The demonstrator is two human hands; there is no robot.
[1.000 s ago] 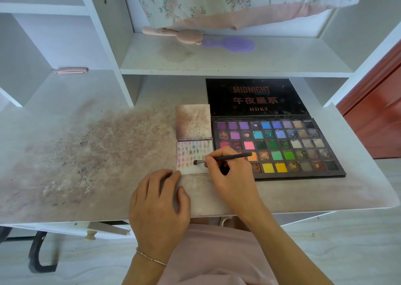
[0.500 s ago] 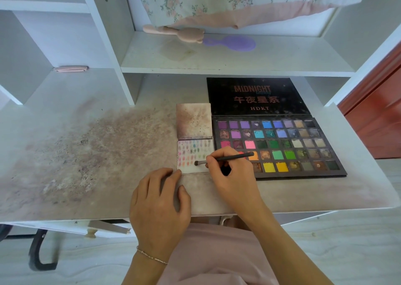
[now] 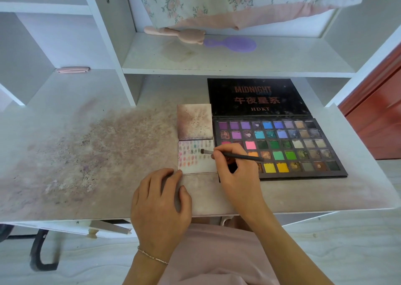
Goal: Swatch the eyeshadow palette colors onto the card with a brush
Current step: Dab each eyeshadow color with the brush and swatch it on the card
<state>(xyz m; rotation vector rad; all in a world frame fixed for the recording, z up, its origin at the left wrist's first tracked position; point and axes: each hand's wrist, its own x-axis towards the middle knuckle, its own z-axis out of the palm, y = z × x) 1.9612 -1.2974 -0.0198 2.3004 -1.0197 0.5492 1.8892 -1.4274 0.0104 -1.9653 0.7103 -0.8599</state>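
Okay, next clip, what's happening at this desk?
A person is swatching eyeshadow. The right hand pinches a thin brush, its tip over the swatch card, which already carries rows of small colour marks. The left hand rests flat on the desk, fingertips at the card's near corner. The open eyeshadow palette lies just right of the card, with a second, powder-stained card behind it.
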